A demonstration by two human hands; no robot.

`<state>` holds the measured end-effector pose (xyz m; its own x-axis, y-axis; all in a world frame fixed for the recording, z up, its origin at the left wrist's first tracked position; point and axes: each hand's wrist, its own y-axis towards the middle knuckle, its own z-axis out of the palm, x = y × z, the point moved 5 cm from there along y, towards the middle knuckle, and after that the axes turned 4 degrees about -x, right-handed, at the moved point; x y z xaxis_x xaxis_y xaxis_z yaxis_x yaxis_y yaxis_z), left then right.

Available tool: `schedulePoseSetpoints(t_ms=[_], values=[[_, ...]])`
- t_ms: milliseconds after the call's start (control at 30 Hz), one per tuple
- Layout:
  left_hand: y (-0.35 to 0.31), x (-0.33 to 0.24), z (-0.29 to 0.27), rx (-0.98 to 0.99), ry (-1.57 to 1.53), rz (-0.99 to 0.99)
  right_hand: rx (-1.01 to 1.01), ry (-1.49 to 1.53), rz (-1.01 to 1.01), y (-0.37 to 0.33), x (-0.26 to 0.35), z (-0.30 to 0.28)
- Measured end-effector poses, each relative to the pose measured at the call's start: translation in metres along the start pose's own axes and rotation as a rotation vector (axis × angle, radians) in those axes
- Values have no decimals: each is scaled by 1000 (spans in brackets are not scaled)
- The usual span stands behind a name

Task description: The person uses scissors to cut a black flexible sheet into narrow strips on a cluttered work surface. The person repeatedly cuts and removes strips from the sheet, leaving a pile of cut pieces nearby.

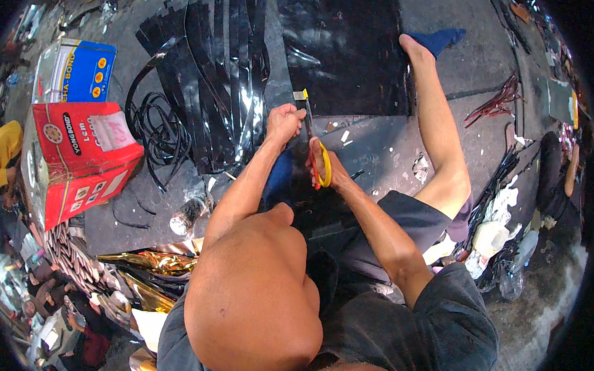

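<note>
My right hand (pixel 331 168) grips a pair of scissors (pixel 322 175) by their red and yellow handles, with the blades pointing away from me. My left hand (pixel 285 123) is closed just left of the blades, fingers bent together; what they pinch is hidden. A small yellow and silvery piece (pixel 302 94) shows just beyond its fingertips, and I cannot tell whether the hand holds it. Ahead, a wide glossy black sheet (pixel 347 54) lies flat on the floor. Many long black strips (pixel 212 67) are spread to its left.
Left of the strips lies a coil of thin black strip (pixel 157 128), near a red carton (pixel 86 164) and a blue and white box (pixel 88 70). My outstretched leg (pixel 444 126) borders the sheet's right. Dark red strips (pixel 496 102), pale scraps (pixel 493 229) and gold film (pixel 152 262) lie about.
</note>
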<state>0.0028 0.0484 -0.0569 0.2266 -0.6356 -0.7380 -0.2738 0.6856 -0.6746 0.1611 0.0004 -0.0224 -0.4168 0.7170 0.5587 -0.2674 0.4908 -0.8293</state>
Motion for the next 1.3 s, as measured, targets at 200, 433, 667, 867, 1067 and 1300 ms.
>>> schedulePoseSetpoints(t_ms=[200,433,667,867,1067,1300], values=[[0,-11,5,7,-55,-76,-19,-31,-73,-7,9,1],[10,-5,4,-14,-76,-51,-36,-51,-74,-13,25,2],[11,-2,6,6,-137,-58,-5,-80,-71,18,32,2],[10,-7,4,39,-140,-14,-105,-61,-162,5,47,4],[-1,-22,1,81,-138,2,-139,-78,-152,16,65,0],[-19,-38,0,96,-162,48,-150,-70,-161,59,99,-4]])
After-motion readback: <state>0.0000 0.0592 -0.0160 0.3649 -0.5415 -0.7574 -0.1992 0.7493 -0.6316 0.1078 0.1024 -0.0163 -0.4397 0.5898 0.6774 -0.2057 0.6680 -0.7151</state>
